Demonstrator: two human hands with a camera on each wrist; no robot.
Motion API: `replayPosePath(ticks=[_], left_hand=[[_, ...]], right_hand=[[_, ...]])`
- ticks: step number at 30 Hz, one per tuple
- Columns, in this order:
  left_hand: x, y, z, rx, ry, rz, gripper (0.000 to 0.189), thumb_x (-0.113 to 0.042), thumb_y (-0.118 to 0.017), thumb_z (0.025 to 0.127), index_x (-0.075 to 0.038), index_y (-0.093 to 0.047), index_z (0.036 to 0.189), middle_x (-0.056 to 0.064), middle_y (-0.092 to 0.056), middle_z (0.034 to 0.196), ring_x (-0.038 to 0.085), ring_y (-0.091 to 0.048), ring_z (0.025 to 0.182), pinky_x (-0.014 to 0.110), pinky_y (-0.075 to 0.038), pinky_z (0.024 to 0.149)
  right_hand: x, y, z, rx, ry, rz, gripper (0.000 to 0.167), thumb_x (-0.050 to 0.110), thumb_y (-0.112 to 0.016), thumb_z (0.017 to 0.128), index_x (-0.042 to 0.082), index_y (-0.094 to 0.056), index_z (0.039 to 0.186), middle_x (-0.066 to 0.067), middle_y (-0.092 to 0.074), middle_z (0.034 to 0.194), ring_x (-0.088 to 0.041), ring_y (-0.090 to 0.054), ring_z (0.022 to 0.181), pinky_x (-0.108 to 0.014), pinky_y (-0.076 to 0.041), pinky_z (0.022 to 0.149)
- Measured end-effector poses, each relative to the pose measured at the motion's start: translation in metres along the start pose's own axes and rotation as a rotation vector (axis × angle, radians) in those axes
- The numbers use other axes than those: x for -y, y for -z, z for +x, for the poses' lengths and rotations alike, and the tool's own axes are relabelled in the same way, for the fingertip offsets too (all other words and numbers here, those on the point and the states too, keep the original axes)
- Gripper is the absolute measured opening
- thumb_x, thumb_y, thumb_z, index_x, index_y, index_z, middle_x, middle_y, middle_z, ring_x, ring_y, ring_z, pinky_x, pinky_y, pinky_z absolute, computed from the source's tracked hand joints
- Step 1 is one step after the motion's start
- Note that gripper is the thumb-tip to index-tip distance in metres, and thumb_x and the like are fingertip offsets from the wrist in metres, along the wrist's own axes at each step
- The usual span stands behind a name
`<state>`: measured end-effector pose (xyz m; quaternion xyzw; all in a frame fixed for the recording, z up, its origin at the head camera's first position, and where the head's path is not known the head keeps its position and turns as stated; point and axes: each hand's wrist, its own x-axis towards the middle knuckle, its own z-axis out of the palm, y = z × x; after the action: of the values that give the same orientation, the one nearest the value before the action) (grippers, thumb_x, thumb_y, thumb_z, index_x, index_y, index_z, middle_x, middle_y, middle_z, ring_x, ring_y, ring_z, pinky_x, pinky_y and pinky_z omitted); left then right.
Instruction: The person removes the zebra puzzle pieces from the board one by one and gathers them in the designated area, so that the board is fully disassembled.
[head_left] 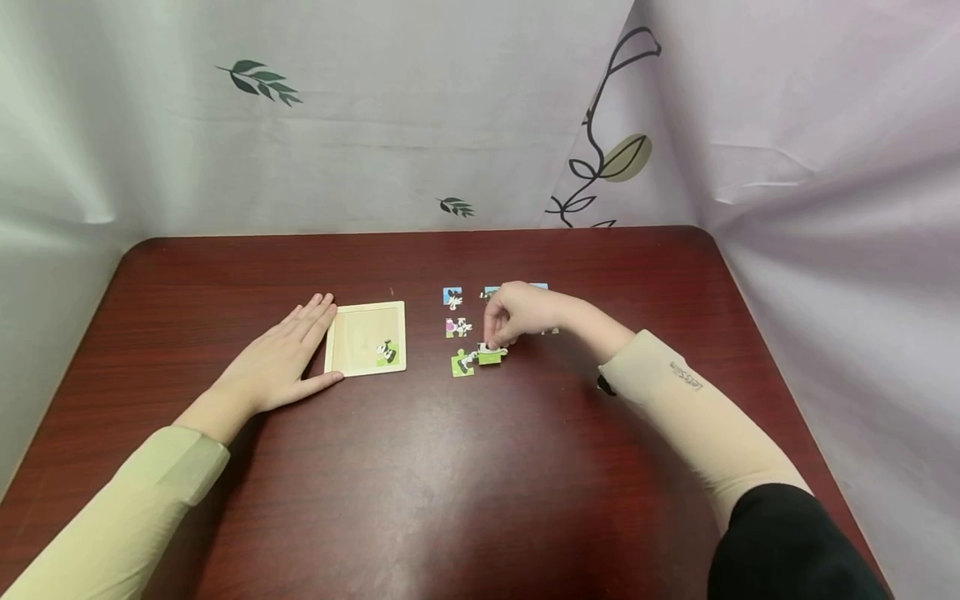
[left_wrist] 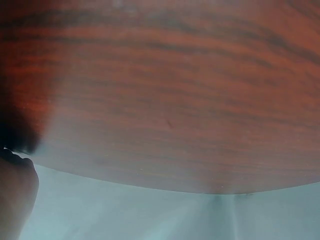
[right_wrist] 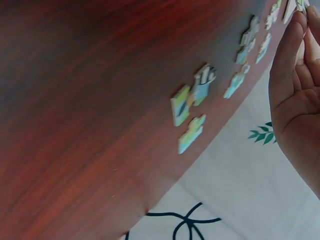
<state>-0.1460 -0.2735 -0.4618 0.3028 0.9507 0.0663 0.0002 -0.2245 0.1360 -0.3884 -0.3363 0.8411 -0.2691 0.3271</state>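
A square wooden puzzle tray (head_left: 354, 337) lies left of centre, with one green jigsaw piece (head_left: 386, 352) in its lower right corner. Flat on the table, my left hand (head_left: 273, 360) has its fingers straight, thumb and fingertips touching the tray's left edge. My right hand (head_left: 527, 310) pinches a green-and-white jigsaw piece (head_left: 491, 358) between thumb and fingers. Close beside that one, another green piece (head_left: 462, 365) lies on the table. In the right wrist view, only the tip of the held piece shows at the top corner beside the right hand (right_wrist: 300, 95).
Loose pieces lie around the right hand: a blue one (head_left: 452, 297), a pink-and-white one (head_left: 457, 327), and others partly hidden under the hand. Several pieces (right_wrist: 192, 134) show in the right wrist view. A pale patterned curtain (head_left: 360, 150) hangs behind the dark red table (head_left: 390, 475).
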Motion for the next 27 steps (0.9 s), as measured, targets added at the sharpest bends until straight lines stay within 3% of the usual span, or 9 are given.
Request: replayPosePath(ticks=[12, 20, 27], left_hand=[[0.0, 0.0, -0.001, 0.003, 0.002, 0.002, 0.102, -0.053, -0.069, 0.097, 0.006, -0.022, 0.166, 0.025, -0.021, 0.175, 0.04, -0.022, 0.164, 0.037, -0.008, 0.14], [0.0, 0.0, 0.0, 0.002, -0.002, 0.001, 0.101, -0.052, -0.069, 0.097, 0.006, -0.023, 0.166, 0.025, -0.021, 0.175, 0.041, -0.022, 0.164, 0.039, -0.01, 0.139], [0.0, 0.001, 0.0, 0.009, 0.0, 0.001, 0.101, -0.052, -0.069, 0.097, 0.006, -0.022, 0.166, 0.025, -0.021, 0.175, 0.041, -0.022, 0.164, 0.037, -0.008, 0.14]], right_hand=[[-0.022, -0.011, -0.013, -0.04, 0.005, 0.008, 0.009, 0.002, -0.077, 0.091, 0.008, -0.081, 0.086, 0.0, -0.073, 0.072, -0.005, -0.06, 0.064, -0.021, -0.051, 0.061], [-0.027, -0.018, -0.019, -0.114, 0.034, -0.065, 0.01, 0.005, -0.077, 0.091, 0.013, -0.08, 0.085, 0.003, -0.076, 0.075, -0.004, -0.065, 0.068, -0.023, -0.057, 0.068], [-0.03, -0.023, -0.02, -0.142, 0.029, -0.059, 0.011, 0.005, -0.077, 0.091, 0.014, -0.081, 0.087, 0.004, -0.077, 0.077, -0.005, -0.066, 0.068, -0.024, -0.058, 0.068]])
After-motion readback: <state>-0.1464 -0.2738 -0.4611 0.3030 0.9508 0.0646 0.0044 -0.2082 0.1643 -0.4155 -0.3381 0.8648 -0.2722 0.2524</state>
